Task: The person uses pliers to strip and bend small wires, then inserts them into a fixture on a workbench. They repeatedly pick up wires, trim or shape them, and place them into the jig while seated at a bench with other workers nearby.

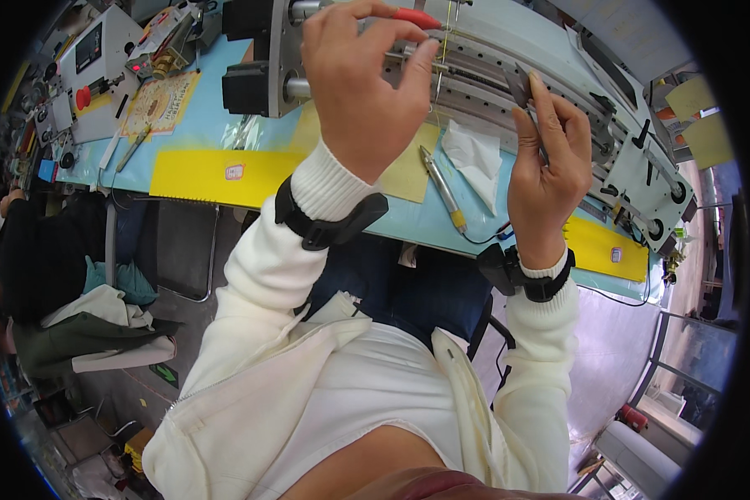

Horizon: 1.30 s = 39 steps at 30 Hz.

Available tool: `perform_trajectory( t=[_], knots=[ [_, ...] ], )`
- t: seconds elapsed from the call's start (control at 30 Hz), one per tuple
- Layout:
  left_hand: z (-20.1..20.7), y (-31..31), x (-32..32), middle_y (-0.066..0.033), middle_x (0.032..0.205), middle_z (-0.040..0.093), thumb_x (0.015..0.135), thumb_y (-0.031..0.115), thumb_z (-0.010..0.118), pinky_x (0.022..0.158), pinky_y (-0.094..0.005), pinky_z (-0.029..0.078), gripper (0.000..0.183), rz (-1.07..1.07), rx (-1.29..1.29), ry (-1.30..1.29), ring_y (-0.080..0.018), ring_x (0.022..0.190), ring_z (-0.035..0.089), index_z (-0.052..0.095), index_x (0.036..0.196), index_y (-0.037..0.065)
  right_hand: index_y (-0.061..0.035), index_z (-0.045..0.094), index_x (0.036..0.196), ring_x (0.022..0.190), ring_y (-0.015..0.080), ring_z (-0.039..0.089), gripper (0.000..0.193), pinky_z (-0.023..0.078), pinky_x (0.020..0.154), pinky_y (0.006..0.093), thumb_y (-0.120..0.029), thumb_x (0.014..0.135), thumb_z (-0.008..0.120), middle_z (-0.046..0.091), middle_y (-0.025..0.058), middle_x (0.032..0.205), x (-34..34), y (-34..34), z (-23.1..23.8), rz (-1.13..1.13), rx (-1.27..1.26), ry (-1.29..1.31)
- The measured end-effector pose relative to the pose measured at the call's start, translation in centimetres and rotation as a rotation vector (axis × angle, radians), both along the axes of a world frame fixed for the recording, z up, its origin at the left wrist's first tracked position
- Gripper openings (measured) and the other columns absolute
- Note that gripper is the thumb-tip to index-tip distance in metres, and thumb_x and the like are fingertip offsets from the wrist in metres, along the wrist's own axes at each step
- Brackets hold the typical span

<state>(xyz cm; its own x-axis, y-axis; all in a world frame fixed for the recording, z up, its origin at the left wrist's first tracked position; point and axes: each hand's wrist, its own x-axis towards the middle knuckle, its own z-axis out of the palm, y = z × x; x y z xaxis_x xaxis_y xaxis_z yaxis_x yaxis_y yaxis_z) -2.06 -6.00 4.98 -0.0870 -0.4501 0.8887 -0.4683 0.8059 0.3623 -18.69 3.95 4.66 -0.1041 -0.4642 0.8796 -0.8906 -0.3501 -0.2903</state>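
My left hand (362, 83) is raised over the bench and grips a red-handled tool (415, 17) at the metal rail machine (483, 75). A thin wire (442, 58) hangs down just beside its fingertips. My right hand (546, 162) is closed around a small dark grey metal tool (521, 83), whose tip points up toward the rails. Both wrists wear black bands over white sleeves.
A soldering pen (442, 187) and a crumpled white tissue (475, 158) lie on the light blue bench (208, 125) between yellow mats (217, 175). Control boxes and small tools crowd the far left. A seated person (33, 250) is at the left edge.
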Motion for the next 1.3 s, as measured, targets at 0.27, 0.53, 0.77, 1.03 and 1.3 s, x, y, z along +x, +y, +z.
perform_trajectory(
  t=[0.27,0.53,0.77,1.03,1.3],
  knots=[
    [0.6,-1.4,-2.5,-0.0023,0.103,0.068,0.073,0.014,0.080,0.095,-0.0463,0.039,0.014,0.104,-0.084,-0.151,-0.0284,0.113,0.057,0.076,0.086,0.011,-0.0092,0.071,0.120,0.075,0.0205,0.062,0.038,0.049,0.065,0.0288,0.001,0.084,0.072,0.064,0.0075,0.096,0.1,-2.7,1.2,-0.006,0.109,-0.029],
    [1.9,-3.3,-3.2,-0.0073,0.088,0.064,0.078,0.006,0.074,0.079,-0.0430,0.045,0.011,-0.076,-0.055,-0.087,-0.0303,0.089,0.057,0.063,0.081,0.005,-0.0135,0.072,0.118,0.081,0.0244,0.065,0.039,0.051,0.067,0.0325,0.000,0.082,0.072,0.066,0.0061,0.095,-0.1,-4.6,0.3,-0.017,0.129,-0.017],
    [2.3,-3.3,-4.0,-0.0134,0.079,0.062,0.085,0.005,0.068,0.071,-0.0452,0.046,0.012,-0.213,0.173,0.049,-0.0354,0.080,0.057,0.057,0.082,0.001,-0.0145,0.073,0.117,0.083,0.0240,0.065,0.040,0.052,0.066,0.0324,0.002,0.080,0.071,0.067,0.0056,0.096,0.1,-5.0,-0.2,-0.016,0.136,-0.003],
    [2.5,-3.1,-4.0,-0.0141,0.079,0.063,0.086,0.005,0.068,0.072,-0.0457,0.045,0.012,-0.210,0.217,0.071,-0.0354,0.080,0.058,0.057,0.083,0.001,-0.0125,0.073,0.116,0.084,0.0243,0.065,0.040,0.052,0.067,0.0330,0.003,0.080,0.071,0.067,0.0058,0.096,0.3,-5.4,-0.1,-0.028,0.125,0.048],
    [2.5,-3.1,-3.9,-0.0137,0.078,0.062,0.086,0.005,0.068,0.072,-0.0456,0.045,0.012,-0.215,0.225,0.063,-0.0351,0.080,0.058,0.057,0.083,0.001,-0.0121,0.073,0.117,0.086,0.0245,0.065,0.040,0.053,0.068,0.0334,0.004,0.079,0.071,0.067,0.0061,0.096,0.3,-5.5,-0.1,-0.028,0.126,0.043]
  ],
)
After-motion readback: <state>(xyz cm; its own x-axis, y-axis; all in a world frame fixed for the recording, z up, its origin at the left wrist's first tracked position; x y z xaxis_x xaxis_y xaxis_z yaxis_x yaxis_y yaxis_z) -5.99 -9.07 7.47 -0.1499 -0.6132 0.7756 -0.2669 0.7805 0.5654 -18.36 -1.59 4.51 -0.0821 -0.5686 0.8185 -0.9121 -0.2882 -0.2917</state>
